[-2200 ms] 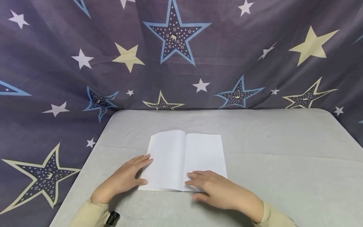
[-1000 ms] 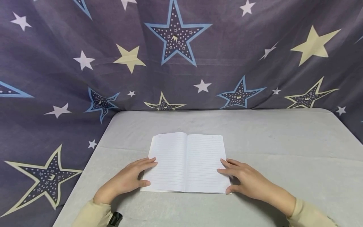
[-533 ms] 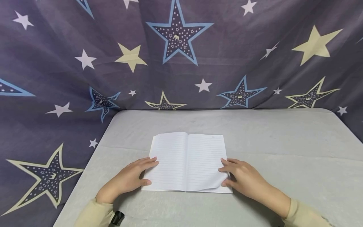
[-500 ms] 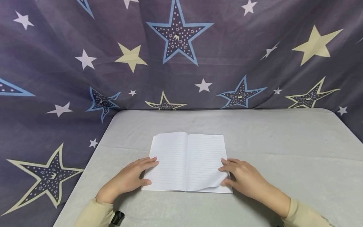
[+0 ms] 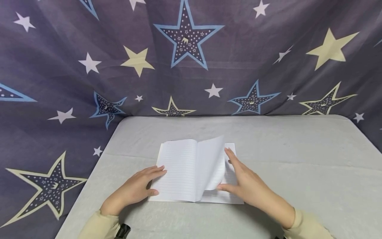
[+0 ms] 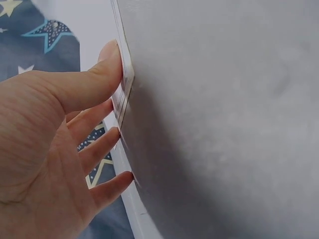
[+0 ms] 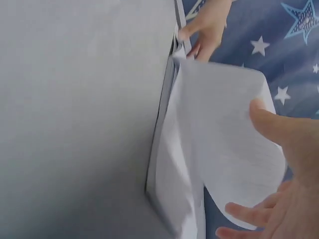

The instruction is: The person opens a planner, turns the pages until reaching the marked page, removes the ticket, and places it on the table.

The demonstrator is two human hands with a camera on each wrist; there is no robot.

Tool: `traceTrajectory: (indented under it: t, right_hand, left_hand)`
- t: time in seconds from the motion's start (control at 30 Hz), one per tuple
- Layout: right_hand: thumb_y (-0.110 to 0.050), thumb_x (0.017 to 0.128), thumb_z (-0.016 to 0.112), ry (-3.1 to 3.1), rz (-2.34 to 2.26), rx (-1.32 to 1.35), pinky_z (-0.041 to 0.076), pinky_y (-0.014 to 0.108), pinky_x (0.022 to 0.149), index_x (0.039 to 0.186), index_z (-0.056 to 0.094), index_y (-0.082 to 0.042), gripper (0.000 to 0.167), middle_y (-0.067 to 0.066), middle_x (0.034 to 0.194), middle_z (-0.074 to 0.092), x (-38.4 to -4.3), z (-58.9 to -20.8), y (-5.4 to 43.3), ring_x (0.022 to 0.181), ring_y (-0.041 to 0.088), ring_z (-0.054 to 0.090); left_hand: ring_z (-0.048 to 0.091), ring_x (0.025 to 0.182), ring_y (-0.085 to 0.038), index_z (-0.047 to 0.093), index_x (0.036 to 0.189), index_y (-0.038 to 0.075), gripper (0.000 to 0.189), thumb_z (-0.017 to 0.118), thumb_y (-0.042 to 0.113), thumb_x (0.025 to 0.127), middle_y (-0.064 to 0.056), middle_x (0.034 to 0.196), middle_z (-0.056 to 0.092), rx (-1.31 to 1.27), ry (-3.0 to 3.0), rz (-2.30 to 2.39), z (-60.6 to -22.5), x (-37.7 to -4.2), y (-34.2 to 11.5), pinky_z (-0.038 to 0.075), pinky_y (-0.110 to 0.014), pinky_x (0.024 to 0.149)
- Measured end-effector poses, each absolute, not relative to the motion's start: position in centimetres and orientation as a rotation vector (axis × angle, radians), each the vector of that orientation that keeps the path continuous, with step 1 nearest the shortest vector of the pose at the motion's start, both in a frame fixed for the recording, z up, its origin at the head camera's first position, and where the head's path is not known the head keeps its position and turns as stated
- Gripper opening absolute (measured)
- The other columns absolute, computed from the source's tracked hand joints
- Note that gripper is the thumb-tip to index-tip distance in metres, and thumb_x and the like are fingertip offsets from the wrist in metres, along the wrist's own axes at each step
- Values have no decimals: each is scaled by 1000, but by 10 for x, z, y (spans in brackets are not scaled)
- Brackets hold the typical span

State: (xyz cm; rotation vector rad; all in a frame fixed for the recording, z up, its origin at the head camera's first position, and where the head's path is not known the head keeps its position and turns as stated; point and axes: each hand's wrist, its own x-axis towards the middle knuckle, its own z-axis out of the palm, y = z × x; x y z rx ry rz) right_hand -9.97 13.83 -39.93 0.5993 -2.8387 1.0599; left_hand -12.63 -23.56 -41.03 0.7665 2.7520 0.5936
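A lined notebook (image 5: 179, 169) lies spread on the table with its white pages facing up. My left hand (image 5: 135, 187) rests at its left edge, thumb and fingertips on the page margin; in the left wrist view the thumb (image 6: 102, 74) presses on the stack of pages. From the right half a page (image 5: 210, 159) rises and curves leftward, another lined sheet showing under it. My right hand (image 5: 250, 186) is beside that lifted page, its thumb at the lower corner and its straight fingers spread near the right edge. The right wrist view shows the raised page (image 7: 229, 129) overlapped by the thumb.
A grey cloth-covered table (image 5: 298, 172) extends around the notebook. Behind it and along the left hangs a dark curtain (image 5: 238, 39) with a star print. A black band (image 5: 123, 230) shows at the left sleeve (image 5: 96, 227).
The right hand was over the lower right page, then moved to the right edge, bent up the lower corner, and has now moved left with the page rising. The left hand has stayed in place.
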Motion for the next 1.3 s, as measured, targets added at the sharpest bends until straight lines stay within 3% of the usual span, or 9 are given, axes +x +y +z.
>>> traceTrajectory:
  t: [0.17,0.27,0.5,0.7,1.03,1.3]
  right_hand:
    - [-42,78,83,-2862,1097,613,46,56,99,160,16,-18,108,14,135,60,-93,-397,117,125,34,55]
    - [-44,80,81,-2848,1094,706,46,54,101,159,20,-16,104,13,141,56,-91,-397,104,127,32,54]
    - [-50,87,71,-2899,986,977,40,48,109,157,27,-12,91,9,160,28,-87,-402,80,138,29,42]
    - [-46,91,68,-2992,854,1136,36,47,112,153,37,-13,78,14,160,28,-83,-404,66,141,27,38]
    - [-54,93,59,-3094,601,1309,31,52,114,148,47,-13,69,17,160,25,-82,-405,62,147,31,24]
    - [-51,94,61,-3089,428,1425,31,53,114,150,45,-16,68,12,161,23,-85,-408,64,149,31,19]
  left_hand:
    - [39,138,-41,54,142,8,65,79,16,82,-13,150,46,774,2753,610,-411,-125,-236,32,-62,109]
    - [38,138,-42,54,142,8,66,79,20,82,-15,151,44,743,2763,613,-411,-125,-238,32,-62,108]
    - [39,136,-45,52,143,6,69,80,25,83,-20,152,41,689,2811,634,-413,-125,-248,34,-65,105]
    - [39,137,-44,53,142,4,64,77,20,85,-18,152,42,672,2799,671,-413,-126,-253,33,-63,108]
    - [42,135,-42,54,140,2,44,60,7,97,-19,147,48,619,2808,745,-408,-129,-253,33,-60,110]
    - [38,138,-41,52,142,4,59,73,19,90,-16,152,42,718,2765,699,-409,-128,-235,32,-61,110]
